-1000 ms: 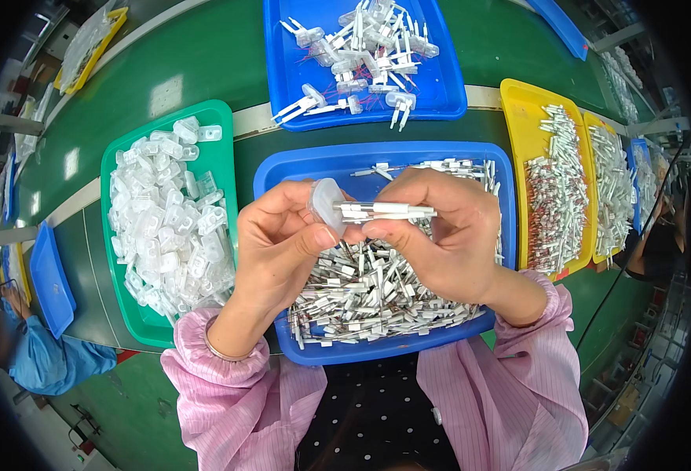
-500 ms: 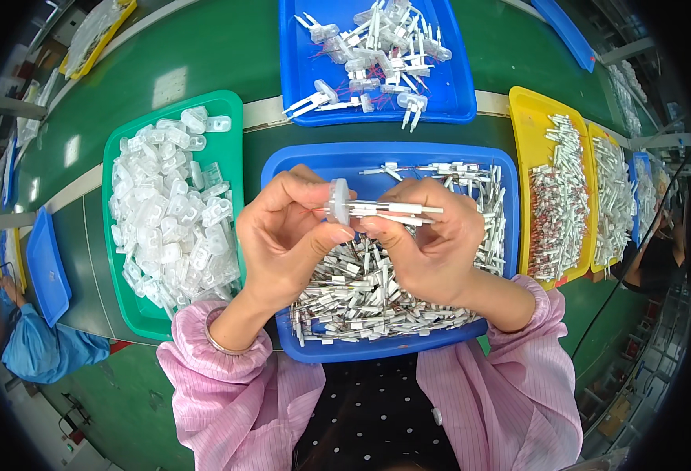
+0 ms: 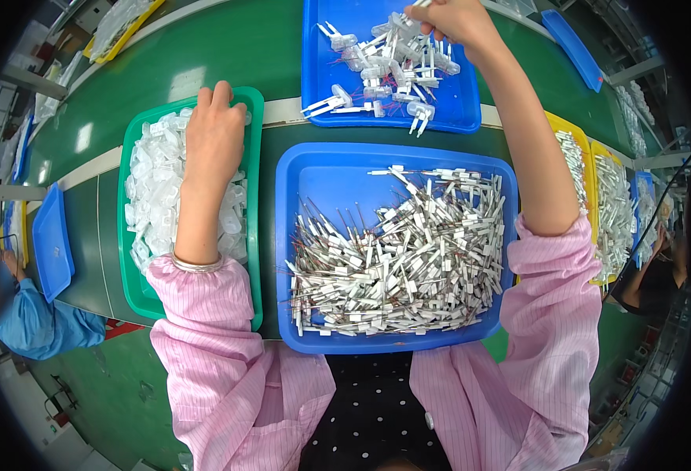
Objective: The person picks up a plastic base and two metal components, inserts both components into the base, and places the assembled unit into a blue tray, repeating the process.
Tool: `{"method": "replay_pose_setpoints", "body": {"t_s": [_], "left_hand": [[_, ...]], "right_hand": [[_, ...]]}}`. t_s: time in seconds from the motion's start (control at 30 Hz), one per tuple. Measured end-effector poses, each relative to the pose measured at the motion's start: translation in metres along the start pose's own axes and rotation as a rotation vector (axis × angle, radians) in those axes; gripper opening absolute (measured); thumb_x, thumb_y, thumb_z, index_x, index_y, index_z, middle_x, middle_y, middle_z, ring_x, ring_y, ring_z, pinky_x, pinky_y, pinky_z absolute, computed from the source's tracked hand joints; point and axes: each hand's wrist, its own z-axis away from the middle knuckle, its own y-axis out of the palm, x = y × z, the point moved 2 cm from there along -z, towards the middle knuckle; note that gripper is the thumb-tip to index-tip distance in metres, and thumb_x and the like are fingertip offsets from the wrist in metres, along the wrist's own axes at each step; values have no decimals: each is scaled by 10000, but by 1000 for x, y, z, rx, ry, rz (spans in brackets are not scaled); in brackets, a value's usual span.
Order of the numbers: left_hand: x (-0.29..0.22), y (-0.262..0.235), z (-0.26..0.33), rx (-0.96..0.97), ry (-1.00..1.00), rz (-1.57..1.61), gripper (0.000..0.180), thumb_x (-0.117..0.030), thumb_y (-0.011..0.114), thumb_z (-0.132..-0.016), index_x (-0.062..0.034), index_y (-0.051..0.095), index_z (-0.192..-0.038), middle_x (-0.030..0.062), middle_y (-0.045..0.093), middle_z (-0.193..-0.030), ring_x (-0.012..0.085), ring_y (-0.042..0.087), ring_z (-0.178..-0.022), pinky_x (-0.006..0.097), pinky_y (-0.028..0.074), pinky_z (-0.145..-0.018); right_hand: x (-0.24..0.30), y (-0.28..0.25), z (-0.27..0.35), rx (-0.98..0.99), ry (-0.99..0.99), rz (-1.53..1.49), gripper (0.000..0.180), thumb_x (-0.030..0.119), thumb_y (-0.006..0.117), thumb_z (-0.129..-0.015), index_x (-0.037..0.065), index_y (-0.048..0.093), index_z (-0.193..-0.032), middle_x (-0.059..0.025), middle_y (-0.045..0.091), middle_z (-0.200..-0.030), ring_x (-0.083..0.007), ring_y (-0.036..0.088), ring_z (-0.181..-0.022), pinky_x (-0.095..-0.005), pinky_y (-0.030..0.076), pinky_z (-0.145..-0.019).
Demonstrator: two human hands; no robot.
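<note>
Reaching apart, the two hands are seen at separate trays, where half a second earlier they were held together over the near blue tray (image 3: 298,235), joining a clear cap to a white pin part. The left hand (image 3: 213,133) is laid palm-down on the clear plastic caps (image 3: 151,196) in the green tray (image 3: 255,259); its fingers are pressed together and curled into the pile, and whether a cap is already pinched cannot be told. The right hand (image 3: 455,20) is stretched to the far blue tray (image 3: 314,71), its fingers closed on a small white piece at the upper edge of the view, above the heap of assembled white parts (image 3: 389,67). From this it is judged that one joined piece has just been dropped off, or is being dropped off, and a fresh cap is being sought.

The near blue tray is filled with loose white pin parts (image 3: 400,259) with thin metal leads, piled mostly toward the person. To the right, yellow trays (image 3: 561,129) of similar small white parts are lined up along the green desk (image 3: 204,47). An empty-looking blue lid or tray (image 3: 51,239) is set at the far left, near a co-worker's blue sleeve (image 3: 35,326). Pink striped sleeves (image 3: 228,353) are worn by the person.
</note>
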Motion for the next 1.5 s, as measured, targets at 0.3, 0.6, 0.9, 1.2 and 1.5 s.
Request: {"method": "replay_pose_setpoints", "body": {"t_s": [0.3, 0.6, 0.9, 1.2, 1.5], "left_hand": [[8, -17, 14, -87, -212, 320, 194, 20, 624, -665, 27, 567, -850, 106, 561, -828, 214, 554, -740, 333, 477, -626], [-52, -65, 11, -113, -560, 1570, 130, -23, 587, -819, 31, 609, -936, 108, 625, -811, 125, 553, -582, 196, 449, -532], [-65, -42, 31, 125, -919, 2335, 212, -157, 541, -891, 26, 580, -792, 199, 629, -863, 93, 439, -523, 185, 338, -470], [-89, -44, 35, 288, -907, 2687, 169, -114, 490, -904, 44, 551, -908, 196, 610, -946, 171, 594, -766, 258, 510, -708], [-117, -40, 51, 457, -585, 2678, 319, 35, 527, -852, -54, 484, -1155, 165, 578, -1089, 279, 608, -937, 392, 522, -783]], "right_hand": [[17, 37, 128, 527, -594, 616, 113, -1, 588, -640, 3, 632, -743, -192, 618, -761, -341, 633, -715, -429, 517, -623], [-3, 69, 159, 604, -694, 627, 57, 7, 637, -567, 26, 609, -613, -143, 601, -633, -282, 630, -617, -364, 480, -494], [18, 5, 153, 532, -247, -230, 131, -81, 599, -654, -28, 556, -765, -74, 603, -681, -112, 600, -583, -248, 477, -536], [20, 2, 178, 359, 125, -1055, 114, -54, 598, -791, -62, 602, -905, -121, 642, -825, -141, 640, -731, -244, 545, -635], [17, 36, 188, 382, 294, -1345, 105, -32, 569, -834, -63, 548, -932, -146, 636, -821, -142, 628, -673, -229, 518, -562]]}}
